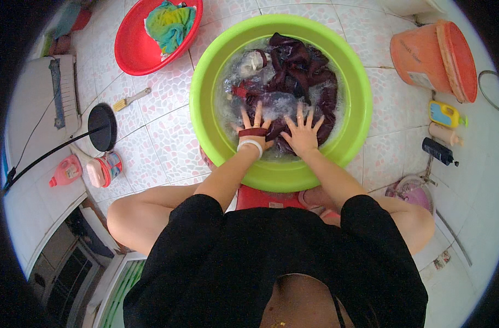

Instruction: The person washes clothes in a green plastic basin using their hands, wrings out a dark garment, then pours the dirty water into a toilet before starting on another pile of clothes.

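A large lime-green basin (200,101) stands in front of me with sudsy water in it. Dark maroon clothing (293,60) lies soaked there, mostly along the far and right side. Both palms face down at the near part of the water. My left hand (254,131) has its fingers spread, with a dark red strip across its back and a white band (250,143) at the wrist. Fingers fanned out, my right hand (304,134) presses on the wet dark cloth. A whitish piece of cloth (252,63) shows at the far left of the water.
A red basin (130,52) with a green-blue cloth (170,27) sits far left. Nearby are a brush (132,99), a black disc-shaped base (101,127) and a pink bottle (66,170). Orange buckets (421,57) and several bottles (446,113) line the right wall.
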Tool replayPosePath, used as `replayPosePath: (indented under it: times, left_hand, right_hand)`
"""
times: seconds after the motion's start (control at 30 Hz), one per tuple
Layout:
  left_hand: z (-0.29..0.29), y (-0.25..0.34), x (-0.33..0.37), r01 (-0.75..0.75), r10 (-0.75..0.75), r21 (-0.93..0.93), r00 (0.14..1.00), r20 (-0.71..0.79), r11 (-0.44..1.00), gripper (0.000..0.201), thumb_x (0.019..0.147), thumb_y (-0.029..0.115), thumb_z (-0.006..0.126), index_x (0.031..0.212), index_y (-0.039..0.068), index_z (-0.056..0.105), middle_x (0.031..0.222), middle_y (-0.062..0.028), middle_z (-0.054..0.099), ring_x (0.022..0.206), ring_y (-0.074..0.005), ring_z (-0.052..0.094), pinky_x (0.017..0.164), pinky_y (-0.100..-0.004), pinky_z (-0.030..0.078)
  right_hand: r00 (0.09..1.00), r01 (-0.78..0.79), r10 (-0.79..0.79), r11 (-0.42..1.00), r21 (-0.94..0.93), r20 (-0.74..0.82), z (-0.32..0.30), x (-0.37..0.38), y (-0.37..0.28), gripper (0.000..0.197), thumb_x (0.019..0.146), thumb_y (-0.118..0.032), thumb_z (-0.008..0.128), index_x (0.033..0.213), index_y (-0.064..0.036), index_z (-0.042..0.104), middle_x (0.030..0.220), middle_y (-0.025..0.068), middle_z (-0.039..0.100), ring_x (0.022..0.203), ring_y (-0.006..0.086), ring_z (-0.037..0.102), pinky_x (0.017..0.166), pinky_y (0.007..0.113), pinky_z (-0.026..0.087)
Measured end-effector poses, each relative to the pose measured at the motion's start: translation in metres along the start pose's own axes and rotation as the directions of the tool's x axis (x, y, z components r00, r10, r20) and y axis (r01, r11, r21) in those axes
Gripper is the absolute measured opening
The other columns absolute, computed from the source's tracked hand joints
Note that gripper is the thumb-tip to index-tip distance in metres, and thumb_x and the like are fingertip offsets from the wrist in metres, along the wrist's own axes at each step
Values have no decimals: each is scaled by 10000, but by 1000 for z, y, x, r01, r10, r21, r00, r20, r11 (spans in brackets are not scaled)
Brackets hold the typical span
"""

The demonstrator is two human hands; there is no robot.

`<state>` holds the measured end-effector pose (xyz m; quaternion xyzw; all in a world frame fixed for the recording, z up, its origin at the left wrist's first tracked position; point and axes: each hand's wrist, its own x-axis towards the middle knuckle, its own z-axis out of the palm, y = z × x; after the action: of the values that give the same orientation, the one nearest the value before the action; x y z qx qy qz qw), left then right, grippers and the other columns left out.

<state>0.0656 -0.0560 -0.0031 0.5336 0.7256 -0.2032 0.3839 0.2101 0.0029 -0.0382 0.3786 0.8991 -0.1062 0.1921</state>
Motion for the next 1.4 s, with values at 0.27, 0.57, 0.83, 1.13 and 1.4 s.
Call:
replayPosePath:
  times: [0.27, 0.57, 0.83, 1.13, 1.4]
  left_hand:
    - [76, -15, 59, 21, 28, -253, 982, 187, 967, 633, 780, 458, 483, 1297, 131, 320, 1370, -114, 255, 1284, -250, 183, 967, -443, 301]
    - [75, -17, 83, 133, 16, -317, 905, 426, 939, 640, 798, 480, 442, 1299, 109, 300, 1325, -117, 340, 1200, -293, 339, 974, -371, 285]
    - [79, -23, 83, 151, -15, -827, 985, 171, 542, 713, 757, 470, 516, 1319, 116, 258, 1300, -132, 364, 1157, -329, 372, 964, -395, 302]
    - [23, -21, 48, -44, 58, 167, 995, -81, 985, 796, 679, 325, 677, 1311, 115, 240, 1357, -114, 220, 1123, -347, 397, 907, -389, 389]
    - [14, -14, 12, 125, -145, -172, 983, -114, 977, 867, 612, 215, 751, 1267, 88, 198, 1270, -216, 257, 1115, -355, 404, 891, -384, 412]
  right_hand:
    - [990, 2, -10, 999, 54, 137, 3, 16, 3, 566, 724, -335, 584, 1253, -257, 399, 1414, 137, 44, 1249, 436, 122, 960, 629, 111]
    - [966, -27, -11, 989, 145, 257, 43, 42, 9, 577, 743, -265, 563, 1277, -196, 358, 1369, 180, 199, 1238, 445, 168, 966, 572, 217]
    - [984, 29, -35, 999, 37, 175, 49, 40, 9, 614, 728, -305, 567, 1276, -136, 348, 1340, 189, 246, 1223, 404, 231, 945, 567, 240]
    - [1000, -9, 10, 994, 111, -5, -5, 7, -9, 716, 686, -404, 612, 1275, -108, 332, 1346, 204, 200, 1219, 405, 203, 904, 594, 252]
    - [999, 49, -48, 967, -249, 8, 44, -12, -9, 568, 717, -242, 596, 1233, -124, 390, 1207, 177, 414, 1168, 328, 340, 860, 568, 318]
